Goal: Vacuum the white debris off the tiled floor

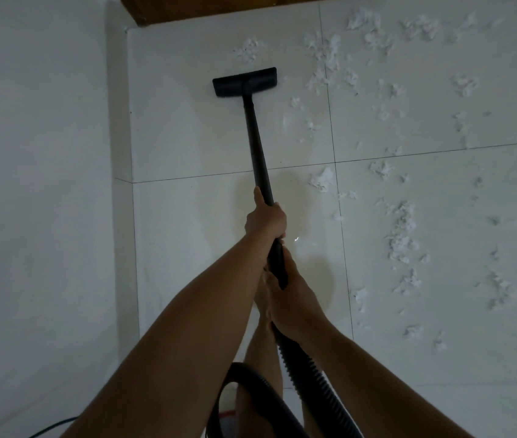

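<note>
A black vacuum wand point(257, 143) runs from my hands to a flat black floor head point(244, 81) that rests on the white tiled floor point(187, 128). My left hand point(265, 218) grips the wand higher up, thumb along the tube. My right hand point(288, 290) grips the handle end, where the ribbed black hose point(310, 371) begins. Torn white debris point(404, 235) lies scattered right of the wand, with more pieces just beyond and right of the head point(247, 50).
A white wall point(35, 184) with a tiled skirting runs along the left. A brown wooden edge point(206, 9) closes the far end. The hose loops down by my legs at the bottom. A dark cable point(51, 426) lies at bottom left.
</note>
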`<move>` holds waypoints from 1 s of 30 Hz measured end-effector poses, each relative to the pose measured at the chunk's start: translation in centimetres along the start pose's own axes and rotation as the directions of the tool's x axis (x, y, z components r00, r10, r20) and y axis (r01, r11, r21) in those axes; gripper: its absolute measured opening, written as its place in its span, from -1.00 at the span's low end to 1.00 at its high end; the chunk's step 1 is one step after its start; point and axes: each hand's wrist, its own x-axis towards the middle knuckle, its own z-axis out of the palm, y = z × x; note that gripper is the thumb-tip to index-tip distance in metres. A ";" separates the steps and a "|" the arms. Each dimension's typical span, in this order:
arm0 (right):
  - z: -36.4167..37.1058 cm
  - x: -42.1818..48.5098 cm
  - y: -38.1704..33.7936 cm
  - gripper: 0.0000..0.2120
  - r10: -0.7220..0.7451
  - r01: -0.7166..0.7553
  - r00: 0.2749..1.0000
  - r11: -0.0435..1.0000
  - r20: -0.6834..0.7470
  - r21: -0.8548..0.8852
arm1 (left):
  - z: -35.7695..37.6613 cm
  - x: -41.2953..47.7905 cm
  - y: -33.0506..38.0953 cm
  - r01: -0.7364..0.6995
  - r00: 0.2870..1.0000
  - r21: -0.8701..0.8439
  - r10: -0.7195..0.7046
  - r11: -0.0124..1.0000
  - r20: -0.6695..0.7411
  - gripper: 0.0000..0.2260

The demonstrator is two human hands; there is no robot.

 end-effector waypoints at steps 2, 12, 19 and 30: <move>0.7 0.0 -0.1 -0.43 0.002 -0.002 1.000 1.000 -0.012 -0.006 | 0.1 0.5 -0.2 -0.007 0.998 0.075 0.011 0.997 -0.059 -0.41; 2.0 0.4 0.5 -0.44 -0.009 0.008 0.999 1.000 -0.044 -0.013 | -1.4 0.0 -1.6 -0.100 0.994 -0.125 0.103 0.987 0.022 -0.43; 1.8 0.2 -0.1 -0.43 -0.001 0.002 1.000 0.999 -0.026 0.044 | -1.7 0.3 -1.8 -0.072 0.994 -0.189 0.086 0.979 0.065 -0.41; 2.5 0.2 -0.7 -0.46 -0.001 0.004 1.000 0.997 -0.029 0.074 | -2.2 0.9 -1.8 -0.099 0.995 -0.131 0.101 0.986 0.009 -0.41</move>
